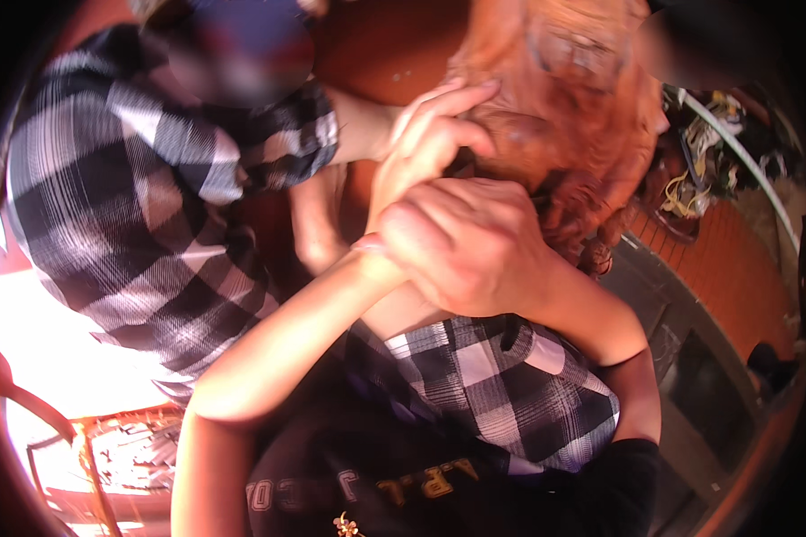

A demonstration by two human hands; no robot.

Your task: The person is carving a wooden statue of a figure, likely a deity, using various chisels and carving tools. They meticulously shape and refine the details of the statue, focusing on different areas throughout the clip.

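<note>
My left forearm crosses from the lower left, and my left hand point(403, 170) extends up and right with its fingers stretched out and slightly bent. Closed over its wrist is my right hand point(479, 242), a fingertip showing at the wrist's left side. Another person in a black-and-white plaid shirt point(143, 206) is close against me. One bare forearm point(360, 125) of theirs passes behind my left hand; where its hand rests is hidden. Their other plaid sleeve point(501, 385) lies beneath my arms, its bare forearm passing under my left forearm.
A carved, glossy reddish-brown wood piece point(564, 116) stands just beyond my hands. Tangled cords or straps point(698, 161) lie to the right, by a pale curved tube point(748, 161) and orange-brown slatted flooring point(725, 268). A wooden chair frame point(90, 465) stands lower left, beside glaring light.
</note>
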